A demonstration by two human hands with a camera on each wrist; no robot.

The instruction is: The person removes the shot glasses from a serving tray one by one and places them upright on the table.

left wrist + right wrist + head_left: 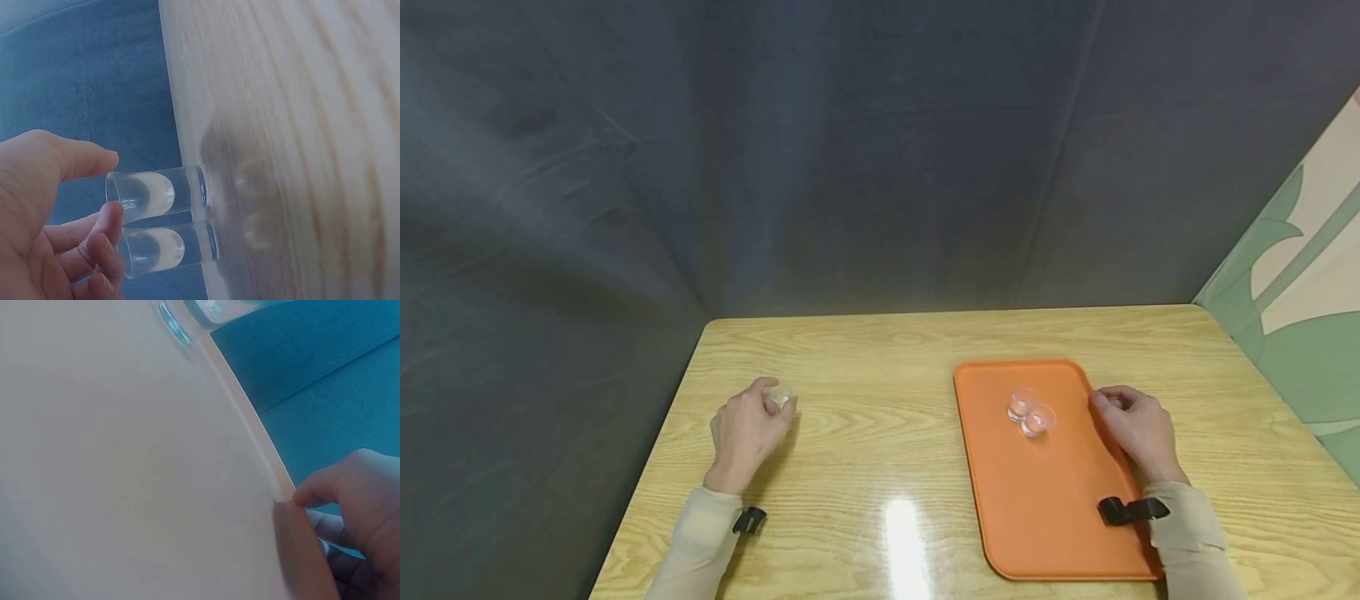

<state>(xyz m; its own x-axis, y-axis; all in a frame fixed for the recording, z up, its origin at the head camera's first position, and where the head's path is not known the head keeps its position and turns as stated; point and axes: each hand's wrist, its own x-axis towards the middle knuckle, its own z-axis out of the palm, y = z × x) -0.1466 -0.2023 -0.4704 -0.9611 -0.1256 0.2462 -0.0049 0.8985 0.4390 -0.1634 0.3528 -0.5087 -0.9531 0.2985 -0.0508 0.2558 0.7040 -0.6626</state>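
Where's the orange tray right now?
In the head view, the orange tray lies on the right side of the wooden table, with the right hand at its right rim and two small glasses on it.

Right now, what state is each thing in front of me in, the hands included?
Left hand: fingertips at a glass's rim; whether it grips, I can't tell.
Two glasses near it: upright, side by side on the table.
Right hand: pinching the tray's right rim.
Orange tray: lying on the table.
Two glasses on the tray: upright, close together; contents unclear.
Dark cloth: hanging behind the table.
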